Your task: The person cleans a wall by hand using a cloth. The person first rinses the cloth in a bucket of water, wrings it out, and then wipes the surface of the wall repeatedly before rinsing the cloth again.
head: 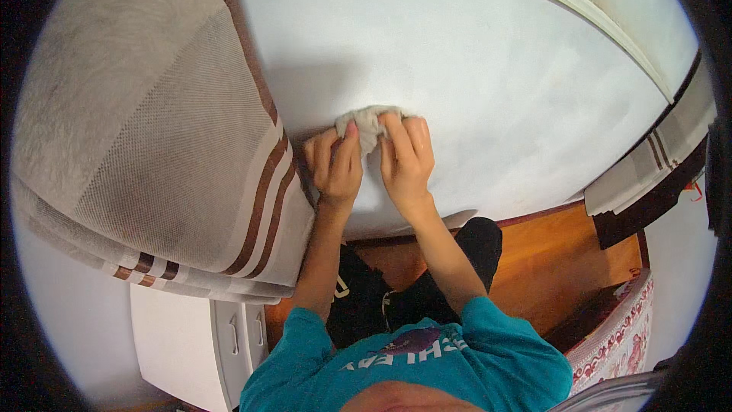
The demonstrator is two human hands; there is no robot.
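A crumpled pale grey-beige cloth [366,126] is bunched between my hands in front of the white wall [486,80]. My left hand [336,163] pinches its left side, with the thumb lying along it. On the other side, the fingers of my right hand [407,154] curl over the cloth's right end and look wet. Whether the cloth presses on the wall is hard to tell from this angle. Both forearms reach up from the blue-green T-shirt [412,355], which bears writing.
Close on the left, a grey upholstered cover [171,171] with brown stripes drapes over furniture. Below it stands a white cabinet [177,337] with handled drawers. Brown wood flooring [549,263] lies at the right, near another striped cover [640,166] and a red-patterned cloth [620,337].
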